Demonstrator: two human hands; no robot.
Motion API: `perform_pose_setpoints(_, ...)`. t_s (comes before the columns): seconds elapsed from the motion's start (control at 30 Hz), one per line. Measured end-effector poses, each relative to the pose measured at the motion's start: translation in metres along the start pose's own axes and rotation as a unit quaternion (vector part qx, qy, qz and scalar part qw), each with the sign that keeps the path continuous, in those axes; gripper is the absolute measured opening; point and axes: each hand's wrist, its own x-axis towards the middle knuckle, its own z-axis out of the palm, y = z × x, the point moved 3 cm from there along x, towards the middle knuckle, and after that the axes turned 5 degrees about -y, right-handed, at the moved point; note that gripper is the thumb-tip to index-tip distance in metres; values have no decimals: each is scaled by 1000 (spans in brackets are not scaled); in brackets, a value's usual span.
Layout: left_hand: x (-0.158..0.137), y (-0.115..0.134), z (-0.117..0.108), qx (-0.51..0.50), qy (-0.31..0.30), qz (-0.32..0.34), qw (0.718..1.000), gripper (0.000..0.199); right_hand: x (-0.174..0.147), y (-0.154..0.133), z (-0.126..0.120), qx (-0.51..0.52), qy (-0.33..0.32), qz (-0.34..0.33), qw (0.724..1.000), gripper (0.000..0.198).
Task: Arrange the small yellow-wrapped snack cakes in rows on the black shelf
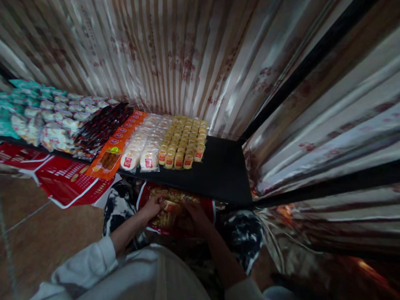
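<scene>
Yellow packets (165, 219) in a red bag (143, 197) blur beneath left hand (155, 205) and right hand (197, 215), whose grip I cannot tell.

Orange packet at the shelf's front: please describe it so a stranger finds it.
Find the black shelf before the curtain. Between dark packets and round white packets, the orange packet overhangs the front edge; its orange colour and yellow label set it apart.

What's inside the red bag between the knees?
Yellowish packets, with the left hand and right hand over them. The hands and top packets hide whatever lies deeper.
</scene>
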Motion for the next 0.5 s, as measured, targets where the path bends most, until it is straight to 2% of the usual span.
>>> perform_pose_setpoints(0.1,-1,-1,6,-68,2,6,998,31,-1,-11,-8,-15,-19,2,1000,34)
perform_pose_setpoints(0.2,0,4,16,-139,10,21,990,34,1,-20,-15,-15,-1,6,1000,44)
perform_pose_setpoints(0.4,0,22,42,-254,-2,61,965,33,1,-37,-20,73,26,-37,996,46)
perform_pose_setpoints(0.5,3,32,59,-290,-9,78,954,38,0,-42,-21,90,59,-59,992,40)
